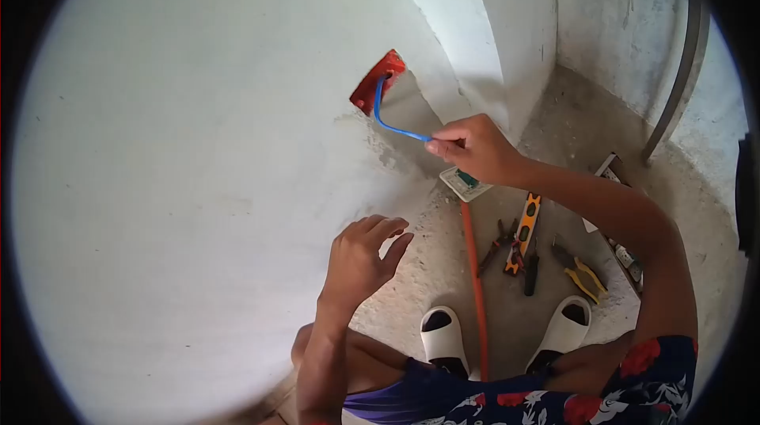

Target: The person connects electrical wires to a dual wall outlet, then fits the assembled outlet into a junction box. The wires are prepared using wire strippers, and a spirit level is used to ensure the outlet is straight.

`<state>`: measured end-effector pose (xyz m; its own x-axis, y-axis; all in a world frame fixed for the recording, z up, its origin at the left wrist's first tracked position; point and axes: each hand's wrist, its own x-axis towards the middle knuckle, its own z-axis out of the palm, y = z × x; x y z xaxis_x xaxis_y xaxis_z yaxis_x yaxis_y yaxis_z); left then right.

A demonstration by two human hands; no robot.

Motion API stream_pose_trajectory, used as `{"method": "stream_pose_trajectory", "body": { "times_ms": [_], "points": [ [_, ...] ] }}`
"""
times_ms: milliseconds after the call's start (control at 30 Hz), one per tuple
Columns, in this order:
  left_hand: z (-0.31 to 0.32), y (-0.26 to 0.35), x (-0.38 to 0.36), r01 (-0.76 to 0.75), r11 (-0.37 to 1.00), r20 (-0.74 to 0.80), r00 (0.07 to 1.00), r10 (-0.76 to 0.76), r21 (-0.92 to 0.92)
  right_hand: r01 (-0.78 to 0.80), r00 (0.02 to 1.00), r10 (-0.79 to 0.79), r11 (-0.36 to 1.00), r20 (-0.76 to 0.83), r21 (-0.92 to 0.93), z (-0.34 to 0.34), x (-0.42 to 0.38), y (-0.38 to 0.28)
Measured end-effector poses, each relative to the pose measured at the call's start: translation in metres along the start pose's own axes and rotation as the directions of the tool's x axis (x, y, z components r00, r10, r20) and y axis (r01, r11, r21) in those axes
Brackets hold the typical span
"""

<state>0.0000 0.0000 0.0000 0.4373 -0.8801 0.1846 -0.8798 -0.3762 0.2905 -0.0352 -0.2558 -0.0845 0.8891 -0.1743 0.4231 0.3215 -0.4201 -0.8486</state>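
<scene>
A pale wall (182, 187) fills the left side. In front of it hangs the person's left hand (364, 255), its grip apart, thumb and fingers curved around open air. Above, a red wall box (369, 93) sits recessed, and a blue cable (400, 133) bends out of it toward the right. A white plate (462, 190) with a green part lies below the right hand (475, 148), whose grip is clamped on the cable's outer end. An orange tube (474, 274) runs between two white sandals (443, 335); farther right on the floor (554, 128) lie an orange level (528, 223) and yellow-handled pliers (587, 276).
</scene>
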Motion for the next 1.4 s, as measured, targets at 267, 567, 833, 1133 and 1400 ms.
{"method": "stream_pose_trajectory", "body": {
  "times_ms": [267, 567, 833, 1133, 1400],
  "points": [
    [-0.011, 0.002, -0.001, 0.05, 0.995, -0.068, 0.996, -0.055, -0.083, -0.106, 0.971, 0.094, 0.993, -0.222, -0.044, -0.02, 0.05, -0.022],
    [-0.025, 0.006, 0.035, -0.038, 0.999, -0.362, 0.931, 0.047, 0.032, -0.227, 0.863, 0.261, 0.965, -0.434, 0.129, -0.012, 0.086, -0.009],
    [-0.031, -0.024, 0.133, -0.083, 0.679, -0.372, 0.784, 0.496, 0.729, -0.242, 0.842, 0.22, 0.97, -0.492, 0.019, -0.014, 0.093, -0.023],
    [-0.032, -0.03, 0.16, -0.12, 0.601, -0.279, 0.803, 0.527, 0.79, -0.144, 0.845, 0.049, 0.98, -0.532, -0.14, -0.022, 0.089, -0.011],
    [-0.025, -0.053, 0.153, -0.218, 0.471, -0.157, 0.756, 0.635, 0.855, -0.099, 0.927, 0.023, 0.978, -0.375, -0.183, -0.026, 0.09, -0.021]
  ]
}}
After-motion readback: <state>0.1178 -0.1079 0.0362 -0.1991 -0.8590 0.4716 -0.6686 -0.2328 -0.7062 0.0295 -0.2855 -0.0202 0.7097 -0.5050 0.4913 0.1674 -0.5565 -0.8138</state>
